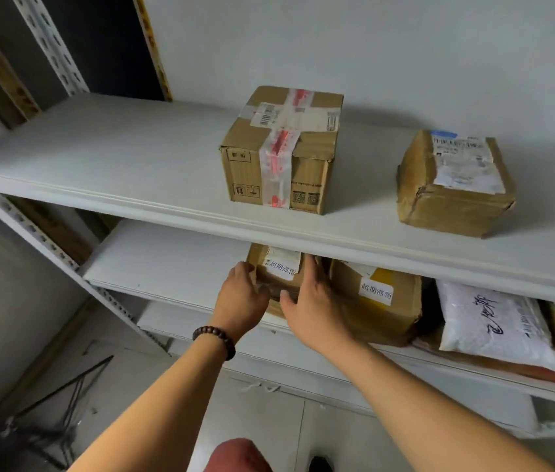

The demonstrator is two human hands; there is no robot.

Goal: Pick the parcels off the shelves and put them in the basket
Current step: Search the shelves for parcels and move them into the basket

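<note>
A small cardboard parcel with a white label sits at the front of the middle shelf, partly hidden under the top shelf's edge. My left hand, a bead bracelet on its wrist, grips the parcel's left front corner with bent fingers. My right hand lies against the parcel's right side with straight fingers, its thumb spread across the front. No basket shows in this view.
On the top shelf stand a taped box and a crumpled brown parcel. Right of my hands lie a labelled box and a white mailer bag. A dark wire frame stands on the floor at lower left.
</note>
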